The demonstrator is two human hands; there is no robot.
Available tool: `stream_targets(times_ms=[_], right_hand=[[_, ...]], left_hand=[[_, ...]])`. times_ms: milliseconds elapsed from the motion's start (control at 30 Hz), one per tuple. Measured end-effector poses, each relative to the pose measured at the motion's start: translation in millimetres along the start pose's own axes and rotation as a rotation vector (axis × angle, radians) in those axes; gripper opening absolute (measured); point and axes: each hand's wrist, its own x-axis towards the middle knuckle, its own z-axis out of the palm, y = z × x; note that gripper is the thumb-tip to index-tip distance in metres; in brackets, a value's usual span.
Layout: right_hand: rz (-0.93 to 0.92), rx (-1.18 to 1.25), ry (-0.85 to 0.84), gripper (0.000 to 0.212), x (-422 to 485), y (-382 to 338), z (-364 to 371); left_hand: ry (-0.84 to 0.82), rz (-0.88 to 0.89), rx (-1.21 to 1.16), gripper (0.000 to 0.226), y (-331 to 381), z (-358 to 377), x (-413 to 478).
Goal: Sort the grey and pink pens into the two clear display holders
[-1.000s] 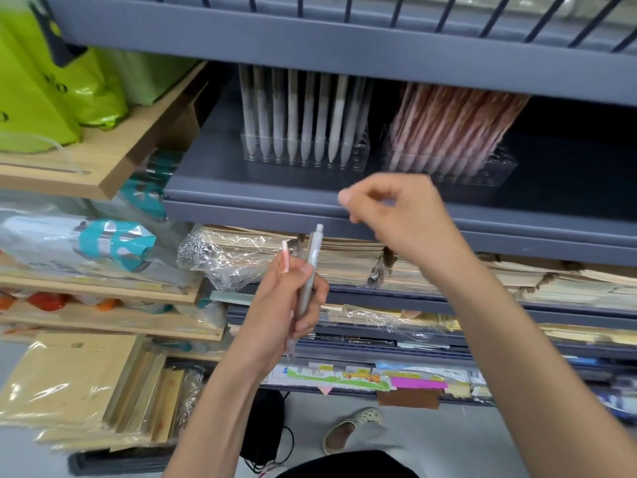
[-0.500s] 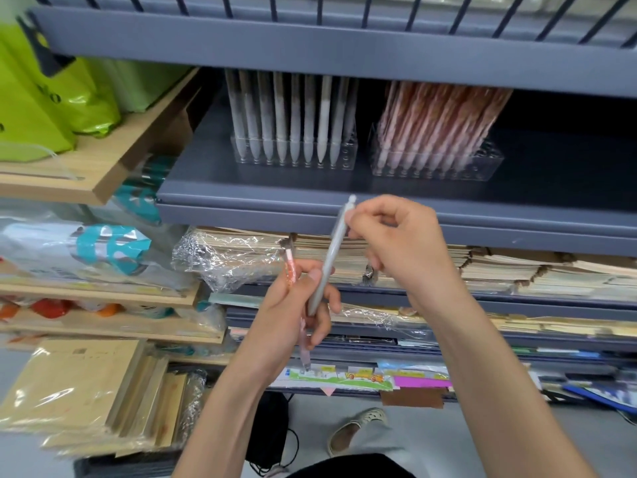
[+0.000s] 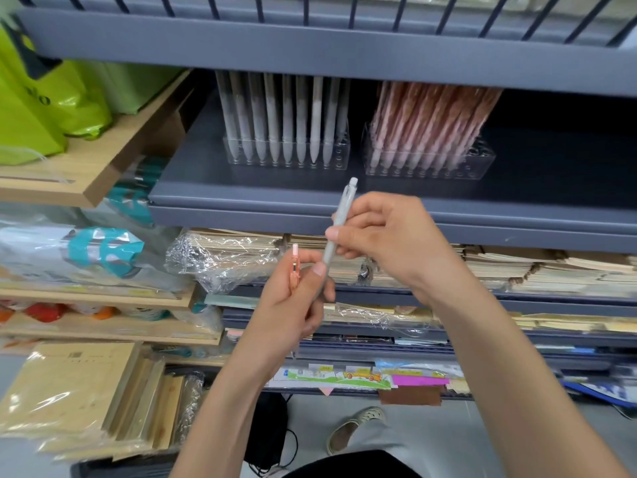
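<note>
Head view: the right hand point(image 3: 389, 243) pinches a grey pen point(image 3: 341, 208) between thumb and curled fingers, clicker end up and tilted towards the shelf. The left hand point(image 3: 293, 298) is curled round a pink pen point(image 3: 295, 263), held upright. The left thumb lies against the grey pen's lower end, and I cannot tell whether that end is free of the fist.

If it is not free, pulling the grey pen away could drag the pink one loose, and either could fall to the floor. The pinch sits high on a smooth, slim barrel, so the pen may swivel or slip.

The left clear holder point(image 3: 339, 157), packed with upright grey pens, stands on the grey metal shelf point(image 3: 193, 188). Free holes seem to remain at its right end. The shelf above hangs low, so the pen likely has to go in slanted and could knock its neighbours. The right clear holder point(image 3: 482, 160) carries leaning pink pens that a nudge might tip further. Both holders look like light, glossy acrylic pierced with rows of round holes, and they could slide on the painted metal. The pens are matte plastic cylinders with tapered tips.
</note>
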Motion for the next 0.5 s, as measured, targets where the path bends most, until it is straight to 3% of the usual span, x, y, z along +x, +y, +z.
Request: stream_targets(times_ms=[100,233,333,400,500], right_hand=[[-0.085,-0.004,0.072,0.014,10,-12,-16],[-0.209,-0.075,0.376,0.014,37,-26,-32],[-0.295,-0.215,0.631,0.012,56,-32,-34],[-0.369,-0.179,0.676,0.014,65,-35,-27],[-0.409,-0.191,0.653,0.039,77,-36,-18]], left_hand=[[0.012,-0.006,-0.054,0.032,7,1,2],[-0.001,-0.126,-0.152,0.049,9,-6,1],[-0.094,-0.117,-0.290,0.035,11,-11,-3],[-0.111,-0.116,-0.304,0.030,14,-12,-5],[-0.093,-0.189,-0.181,0.040,14,-15,-5]])
